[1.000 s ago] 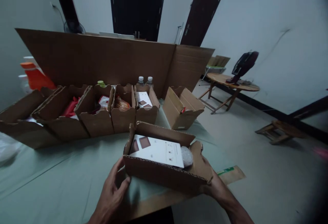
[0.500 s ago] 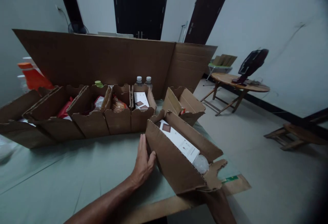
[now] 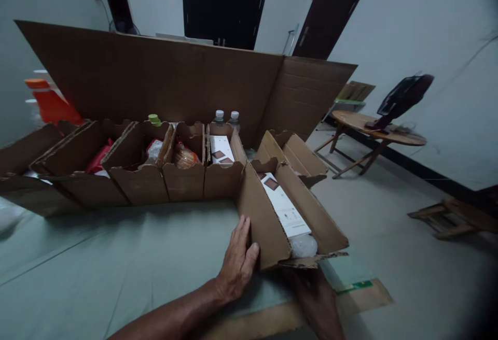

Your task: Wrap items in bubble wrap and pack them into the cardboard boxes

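Note:
A long open cardboard box (image 3: 264, 215) lies at the right of the table, its far end close to the row of boxes. Inside it are a white printed carton (image 3: 286, 208) and a clear plastic bottle (image 3: 303, 245) whose round base faces me. Stretched fingers of my left hand (image 3: 235, 265) lie flat against the box's left wall, thumb apart. My right hand (image 3: 317, 298) grips the near end from below, with its fingertips hidden under the box.
Several cardboard bins (image 3: 143, 184) stand side by side on the green cloth (image 3: 155, 246), holding packets and a carton. A tilted bin (image 3: 303, 158) sits behind the held box. Cardboard panels (image 3: 175, 81) rise at the back. An orange-capped bottle (image 3: 52, 101) stands at left.
The cardboard box has moved away from me and turned straighter, its far end coming up to the row's right end. Both hands have moved with it.

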The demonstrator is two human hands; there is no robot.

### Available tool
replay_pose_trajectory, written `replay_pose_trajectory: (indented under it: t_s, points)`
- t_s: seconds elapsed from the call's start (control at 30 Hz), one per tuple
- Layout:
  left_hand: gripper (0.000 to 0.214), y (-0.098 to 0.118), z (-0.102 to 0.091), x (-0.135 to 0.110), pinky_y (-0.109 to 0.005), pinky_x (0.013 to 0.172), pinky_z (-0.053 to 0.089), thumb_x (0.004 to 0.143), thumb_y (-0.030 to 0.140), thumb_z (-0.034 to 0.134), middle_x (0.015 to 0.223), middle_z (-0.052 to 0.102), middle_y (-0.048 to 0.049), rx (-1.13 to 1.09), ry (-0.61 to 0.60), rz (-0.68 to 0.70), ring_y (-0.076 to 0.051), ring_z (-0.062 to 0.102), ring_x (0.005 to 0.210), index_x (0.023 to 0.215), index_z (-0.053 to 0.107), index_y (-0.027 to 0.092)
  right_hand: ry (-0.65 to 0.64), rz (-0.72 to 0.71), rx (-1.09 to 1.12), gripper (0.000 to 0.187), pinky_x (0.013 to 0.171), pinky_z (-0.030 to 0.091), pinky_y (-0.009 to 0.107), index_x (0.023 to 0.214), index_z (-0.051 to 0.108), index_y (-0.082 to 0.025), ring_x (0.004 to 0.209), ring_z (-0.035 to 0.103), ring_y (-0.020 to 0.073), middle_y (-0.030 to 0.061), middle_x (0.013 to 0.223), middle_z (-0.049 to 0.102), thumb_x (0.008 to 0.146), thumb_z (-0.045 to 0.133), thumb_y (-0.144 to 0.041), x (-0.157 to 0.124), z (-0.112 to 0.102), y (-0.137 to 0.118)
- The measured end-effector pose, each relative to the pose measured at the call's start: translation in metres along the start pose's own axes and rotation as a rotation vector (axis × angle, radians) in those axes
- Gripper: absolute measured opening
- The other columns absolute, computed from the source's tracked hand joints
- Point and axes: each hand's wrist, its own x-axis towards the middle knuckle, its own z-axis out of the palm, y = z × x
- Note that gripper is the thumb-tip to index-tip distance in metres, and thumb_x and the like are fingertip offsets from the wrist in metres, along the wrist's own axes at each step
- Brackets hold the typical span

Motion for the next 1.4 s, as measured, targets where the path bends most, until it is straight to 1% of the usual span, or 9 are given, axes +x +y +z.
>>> replay_pose_trajectory:
  t_s: [0.2, 0.37, 0.5, 0.7, 0.8, 0.93, 1.03, 1.1, 1.4]
  points:
    - [0.066, -0.003, -0.016, 0.013, -0.05, 0.129, 0.016, 0.1, 0.048, 0.041, 0.167, 0.023, -0.0095, 0.006, -0.041, 0.034, -0.028, 0.018, 0.156, 0.158, 0.03, 0.018, -0.037, -0.023, -0.122, 0.055, 0.065, 0.059, 0.034, 0.108, 0.068, -0.018, 0.077, 0.074, 0.0282, 0.0102, 0.09, 0.078, 0.077, 0.064, -0.063, 0.011, 0.01, -0.026]
    - [0.063, -0.007, -0.013, 0.009, -0.05, 0.129, 0.018, 0.101, 0.046, 0.039, 0.167, 0.023, -0.0091, 0.017, 0.013, 0.062, -0.027, 0.02, 0.155, 0.157, 0.031, 0.019, -0.048, -0.045, -0.148, 0.052, 0.073, 0.059, 0.034, 0.11, 0.068, -0.02, 0.088, 0.074, 0.0287, 0.0117, 0.1, 0.078, 0.08, 0.061, -0.062, 0.004, 0.012, -0.02]
    - [0.064, -0.01, -0.018, 0.017, -0.048, 0.129, 0.017, 0.1, 0.048, 0.039, 0.166, 0.025, -0.0095, -0.031, 0.028, 0.069, -0.027, 0.022, 0.155, 0.156, 0.034, 0.017, -0.006, -0.079, -0.231, 0.052, 0.066, 0.056, 0.033, 0.107, 0.069, -0.019, 0.08, 0.073, 0.028, 0.0117, 0.093, 0.077, 0.081, 0.059, -0.064, 0.009, 0.02, -0.026]
    - [0.067, -0.016, -0.028, 0.033, -0.047, 0.128, 0.019, 0.098, 0.053, 0.042, 0.164, 0.033, -0.0119, -0.106, 0.057, 0.0, -0.028, 0.028, 0.153, 0.154, 0.039, 0.015, 0.038, -0.144, -0.516, 0.046, 0.064, 0.047, 0.031, 0.112, 0.068, -0.017, 0.081, 0.073, 0.0286, 0.0135, 0.093, 0.078, 0.086, 0.058, -0.054, 0.068, 0.043, -0.048]
    - [0.071, -0.019, -0.027, 0.033, -0.046, 0.128, 0.019, 0.096, 0.053, 0.047, 0.164, 0.032, -0.0128, -0.125, 0.085, -0.017, -0.028, 0.028, 0.153, 0.155, 0.036, 0.013, 0.02, -0.133, -0.601, 0.034, 0.061, 0.04, 0.03, 0.1, 0.072, -0.018, 0.075, 0.073, 0.0272, 0.0134, 0.084, 0.078, 0.089, 0.058, -0.047, 0.101, 0.049, -0.056]
    - [0.072, -0.024, -0.023, 0.029, -0.048, 0.126, 0.023, 0.095, 0.051, 0.051, 0.164, 0.033, -0.0138, -0.174, 0.088, -0.053, -0.03, 0.033, 0.15, 0.155, 0.035, 0.015, -0.015, -0.215, -0.558, 0.028, 0.061, 0.041, 0.029, 0.082, 0.073, -0.02, 0.07, 0.071, 0.0239, 0.0109, 0.075, 0.076, 0.092, 0.053, -0.038, 0.109, 0.055, -0.064]
    - [0.071, -0.028, -0.019, 0.028, -0.05, 0.124, 0.027, 0.095, 0.049, 0.051, 0.162, 0.036, -0.0152, -0.21, 0.112, -0.06, -0.031, 0.037, 0.148, 0.154, 0.035, 0.014, -0.105, -0.345, -0.463, 0.022, 0.074, 0.051, 0.03, 0.098, 0.074, -0.023, 0.086, 0.073, 0.0227, 0.0074, 0.095, 0.079, 0.09, 0.057, -0.034, 0.1, 0.066, -0.07]
    - [0.07, -0.031, -0.018, 0.028, -0.05, 0.124, 0.028, 0.095, 0.048, 0.052, 0.161, 0.038, -0.0157, -0.223, 0.135, -0.064, -0.031, 0.038, 0.147, 0.153, 0.036, 0.014, -0.14, -0.411, -0.405, 0.027, 0.086, 0.053, 0.031, 0.111, 0.071, -0.024, 0.099, 0.072, 0.0225, 0.0066, 0.11, 0.077, 0.088, 0.059, -0.032, 0.099, 0.075, -0.072]
    - [0.064, -0.029, -0.017, 0.029, -0.051, 0.123, 0.03, 0.094, 0.044, 0.053, 0.157, 0.043, -0.0159, -0.212, 0.141, -0.09, -0.031, 0.042, 0.144, 0.15, 0.041, 0.016, -0.139, -0.436, -0.328, 0.029, 0.089, 0.054, 0.036, 0.111, 0.068, -0.021, 0.101, 0.071, 0.0247, 0.0095, 0.109, 0.076, 0.087, 0.057, -0.033, 0.129, 0.082, -0.071]
